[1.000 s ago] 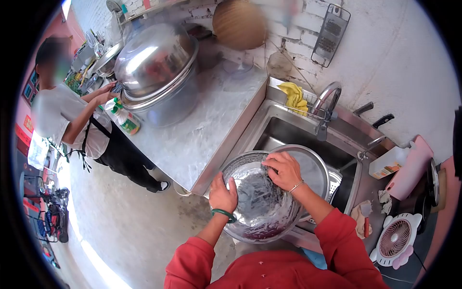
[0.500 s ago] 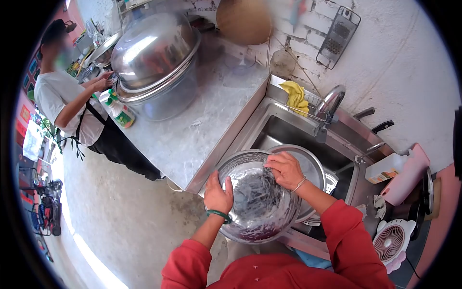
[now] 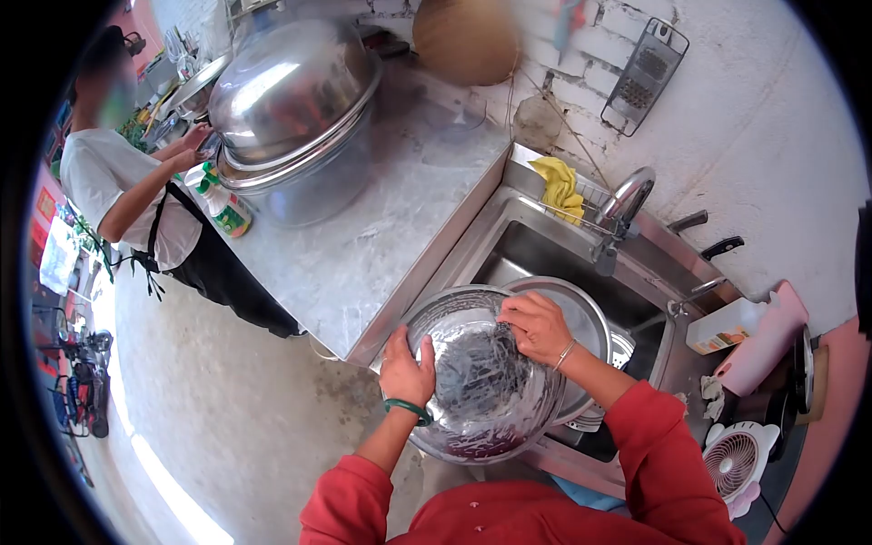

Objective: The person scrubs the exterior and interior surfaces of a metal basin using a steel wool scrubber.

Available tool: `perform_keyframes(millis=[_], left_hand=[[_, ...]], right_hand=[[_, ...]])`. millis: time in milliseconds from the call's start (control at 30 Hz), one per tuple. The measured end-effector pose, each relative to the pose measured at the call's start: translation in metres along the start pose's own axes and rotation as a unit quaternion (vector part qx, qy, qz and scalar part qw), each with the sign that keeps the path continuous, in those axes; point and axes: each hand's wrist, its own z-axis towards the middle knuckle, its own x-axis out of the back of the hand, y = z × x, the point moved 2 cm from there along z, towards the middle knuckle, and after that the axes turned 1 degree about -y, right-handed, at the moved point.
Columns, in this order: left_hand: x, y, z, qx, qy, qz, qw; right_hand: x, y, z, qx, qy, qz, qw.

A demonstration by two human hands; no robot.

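Note:
A wide metal basin (image 3: 486, 391), its inside smeared with whitish streaks, is tilted toward me at the sink's left front edge. My left hand (image 3: 409, 371), a dark green bangle at its wrist, grips the basin's left rim with the thumb inside. Over the upper right of the basin, my right hand (image 3: 536, 329) has its fingers curled together against the inner wall. Whatever small thing they may pinch is hidden. Behind the basin, a second metal bowl (image 3: 595, 313) rests in the sink (image 3: 536, 241), partly covered, with a perforated metal piece (image 3: 621, 347) beside it.
A faucet (image 3: 627, 200) and a yellow cloth (image 3: 559, 186) are at the sink's back. Large stacked basins (image 3: 291, 100) and a spray bottle (image 3: 222, 207) stand on the counter (image 3: 400, 218). Another person (image 3: 136, 191) works at left. A small fan (image 3: 738, 461) sits at right.
The view has shifted slightly. Both hands stay in nearly the same places on the basin, and the other person's hands have moved a little.

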Motion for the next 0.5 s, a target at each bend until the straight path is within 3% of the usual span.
perform_keyframes(millis=[500], left_hand=[[0.001, 0.0, 0.0, 0.003, 0.0, 0.001, 1.0]], right_hand=[[-0.002, -0.002, 0.011, 0.044, -0.009, -0.024, 0.999]])
